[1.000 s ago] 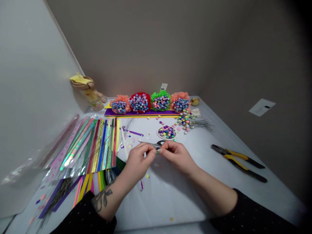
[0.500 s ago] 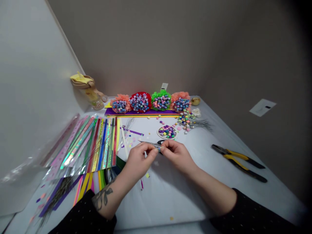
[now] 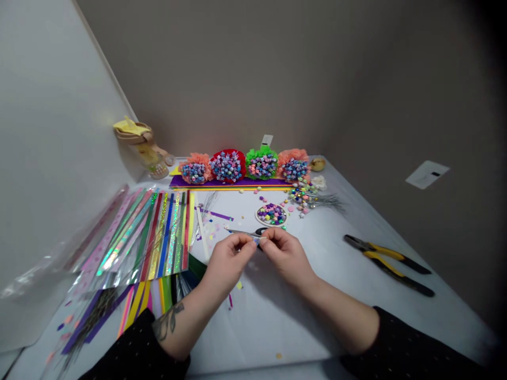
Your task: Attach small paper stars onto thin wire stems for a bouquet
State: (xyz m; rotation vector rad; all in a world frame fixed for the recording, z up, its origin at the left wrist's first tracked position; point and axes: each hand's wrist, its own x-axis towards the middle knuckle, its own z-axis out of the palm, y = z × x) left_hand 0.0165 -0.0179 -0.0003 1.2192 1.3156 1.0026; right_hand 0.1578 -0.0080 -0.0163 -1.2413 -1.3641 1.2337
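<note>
Between my fingertips is a tiny pale blue piece of folded paper (image 3: 257, 241), mostly covered by the fingers. My left hand (image 3: 228, 259) pinches it from one side with thumb and forefinger. On the other side, my right hand (image 3: 288, 257) has its thumb and forefinger closed on the same piece. Just behind the fingertips lie scissors (image 3: 243, 232), their dark handles partly hidden by my right hand. A small round dish (image 3: 257, 217) full of colourful paper stars stands beyond the scissors.
Clear-wrapped paper strips (image 3: 158, 232) lie left, above loose strips and wires. Several star bouquets in crepe paper (image 3: 227, 165) line the back on coloured sheets (image 3: 237, 183). Yellow-handled pliers (image 3: 386, 261) lie right. Wired stars (image 3: 303, 195) and a tape-and-jar cluster (image 3: 138, 138) stand farther back.
Both hands stay at nearly the same spot, pinching the paper piece. The fingers have shifted slightly, and the piece's visible part looks a little different. Everything else lies as before.
</note>
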